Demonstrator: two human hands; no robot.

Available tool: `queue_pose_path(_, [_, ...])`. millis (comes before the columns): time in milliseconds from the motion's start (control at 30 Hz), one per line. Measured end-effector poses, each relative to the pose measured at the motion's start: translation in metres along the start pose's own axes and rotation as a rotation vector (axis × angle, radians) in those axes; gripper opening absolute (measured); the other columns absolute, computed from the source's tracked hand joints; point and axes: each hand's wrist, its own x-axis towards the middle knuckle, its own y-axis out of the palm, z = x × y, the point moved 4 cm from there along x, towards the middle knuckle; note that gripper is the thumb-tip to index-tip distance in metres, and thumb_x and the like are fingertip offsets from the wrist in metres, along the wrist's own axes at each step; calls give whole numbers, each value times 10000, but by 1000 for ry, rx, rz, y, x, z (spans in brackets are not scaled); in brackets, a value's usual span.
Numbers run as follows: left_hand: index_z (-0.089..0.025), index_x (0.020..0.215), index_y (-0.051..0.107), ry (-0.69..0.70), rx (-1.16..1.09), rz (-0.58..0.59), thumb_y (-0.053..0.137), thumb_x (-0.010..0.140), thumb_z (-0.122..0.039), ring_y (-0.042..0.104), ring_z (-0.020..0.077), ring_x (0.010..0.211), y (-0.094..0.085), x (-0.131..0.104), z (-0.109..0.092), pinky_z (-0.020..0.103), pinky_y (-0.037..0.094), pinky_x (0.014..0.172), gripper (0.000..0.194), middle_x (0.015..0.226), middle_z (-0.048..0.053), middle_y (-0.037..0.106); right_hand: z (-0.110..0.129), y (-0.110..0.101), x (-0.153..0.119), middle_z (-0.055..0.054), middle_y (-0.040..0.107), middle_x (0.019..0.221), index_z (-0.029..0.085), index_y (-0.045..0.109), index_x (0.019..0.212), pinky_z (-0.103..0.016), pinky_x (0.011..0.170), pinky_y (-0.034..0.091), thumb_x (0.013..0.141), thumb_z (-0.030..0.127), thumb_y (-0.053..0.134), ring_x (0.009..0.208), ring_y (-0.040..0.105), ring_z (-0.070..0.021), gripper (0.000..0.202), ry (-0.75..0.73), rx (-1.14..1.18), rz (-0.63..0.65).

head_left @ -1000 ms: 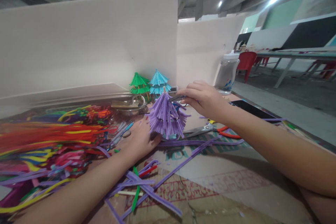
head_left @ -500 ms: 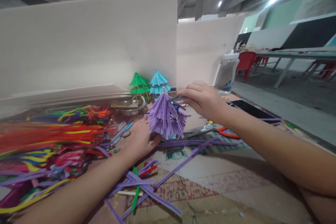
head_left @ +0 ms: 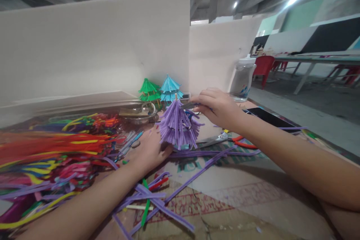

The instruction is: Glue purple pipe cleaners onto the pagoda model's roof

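Note:
A small purple tree (head_left: 180, 125) of layered pipe-cleaner pieces stands upright before me, a pale stick tip showing at its top. My left hand (head_left: 150, 150) lies low at its left side and grips it near the base; the tree hides some of the fingertips. From the right, my right hand (head_left: 218, 105) is closed in a pinch on thin metal tweezers (head_left: 189, 105), whose tips touch the upper purple layer. Purple pipe cleaners (head_left: 213, 153) lie just under and in front of the tree.
Behind stand a green tree (head_left: 149, 90) and a blue tree (head_left: 169, 87). Scissors (head_left: 215, 139) and orange-handled pliers (head_left: 244, 142) lie right of the tree. Bundled pipe cleaners (head_left: 56, 142) spread over the left. A clear bottle (head_left: 242, 80) and a phone (head_left: 270, 118) are farther right.
Hardly anything differs. Both hands, the tweezers and the purple tree keep nearly the same places.

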Motion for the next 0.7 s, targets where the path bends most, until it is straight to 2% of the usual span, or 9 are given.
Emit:
queue_pose_path(400, [-165,1324,501,21,-22,-3,544,892,-322,586,317,1101,1,1,0,474,440,1022,462,1151,135,646,1,4,0,-91,703,874,145,675,1085,-330,740,397,1021,303,483,813,589,-204,257,-3,-25,-6])
queue_pose_path(533, [-166,1260,540,14,-22,5,552,885,-319,580,328,1135,2,1,1,475,440,1020,405,1197,149,642,3,2,-1,-71,694,828,160,685,1059,-325,725,404,1027,295,467,779,583,-195,258,-20,-6,-45])
queue_pose_path(633, [-164,1233,555,-5,-22,7,553,878,-311,594,331,1111,1,1,0,475,456,986,384,1196,157,648,1,-5,0,-70,693,839,172,684,1082,-332,741,416,1023,294,469,798,586,-199,254,34,42,-56])
queue_pose_path(700, [-158,1228,560,-15,-19,11,549,878,-312,605,332,1083,0,1,0,475,467,960,382,1179,161,654,-6,-10,1,-76,694,865,177,677,1126,-342,750,422,1012,321,484,807,587,-205,266,122,57,-37])
